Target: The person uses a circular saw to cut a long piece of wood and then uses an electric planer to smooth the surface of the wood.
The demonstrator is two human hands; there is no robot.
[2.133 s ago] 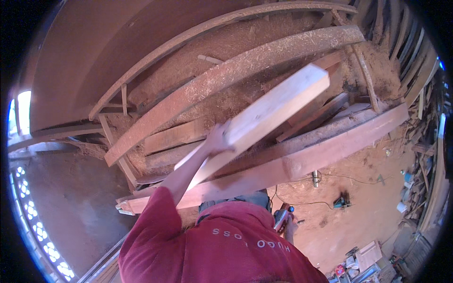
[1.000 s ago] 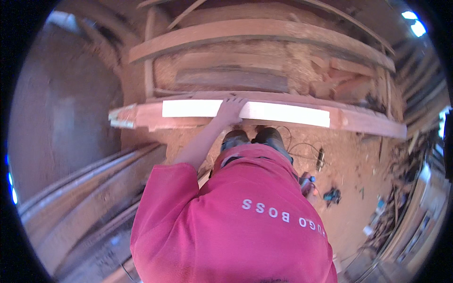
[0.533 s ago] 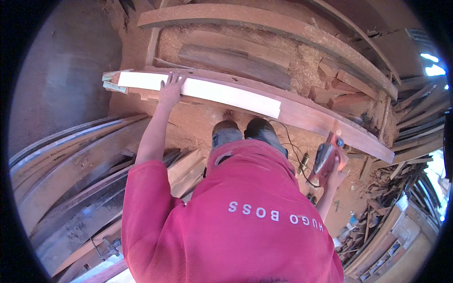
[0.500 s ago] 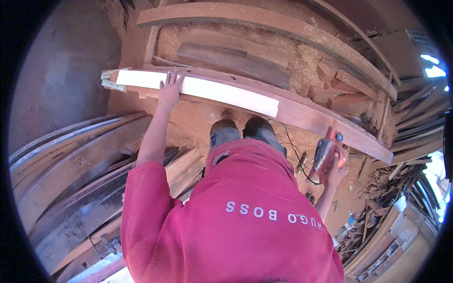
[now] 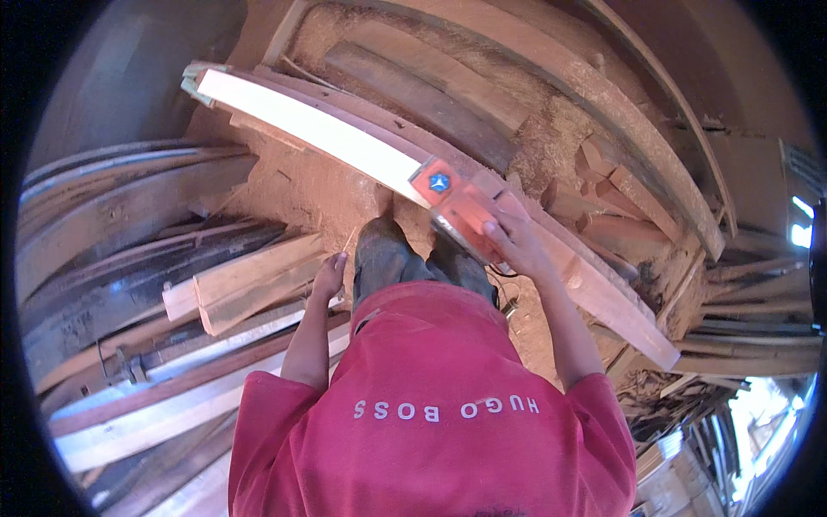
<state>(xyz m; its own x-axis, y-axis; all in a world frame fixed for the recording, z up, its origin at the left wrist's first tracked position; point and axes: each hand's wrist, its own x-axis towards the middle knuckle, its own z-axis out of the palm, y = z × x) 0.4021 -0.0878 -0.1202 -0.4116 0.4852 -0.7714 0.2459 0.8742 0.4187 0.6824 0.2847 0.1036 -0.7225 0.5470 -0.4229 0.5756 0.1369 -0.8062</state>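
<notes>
An orange electric hand planer [image 5: 469, 220] with a blue front knob is in my right hand [image 5: 519, 246], its fingers wrapped round the handle. The planer is over the middle of a long, slightly curved wooden beam [image 5: 594, 289]; whether its sole touches the wood I cannot tell. A long white strip [image 5: 301, 121] lies along the beam's left half, and its right end is hidden at the planer. My left hand [image 5: 329, 276] is lowered beside my left leg, off the beam, with its fingers curled. A thin pale sliver shows at its fingertips; I cannot tell whether it is held.
A greenish block [image 5: 202, 82] is at the beam's left end. Beyond the beam lie dark planks [image 5: 422, 90], a long curved timber [image 5: 568, 73] and wood offcuts [image 5: 616, 189] in sawdust. Stacked boards [image 5: 250, 280] lie at left, scrap wood [image 5: 749, 323] at right.
My left hand has left the white strip and come down beside my leg. My right hand has brought the planer from the lower right up and left to the beam's middle. The view has turned.
</notes>
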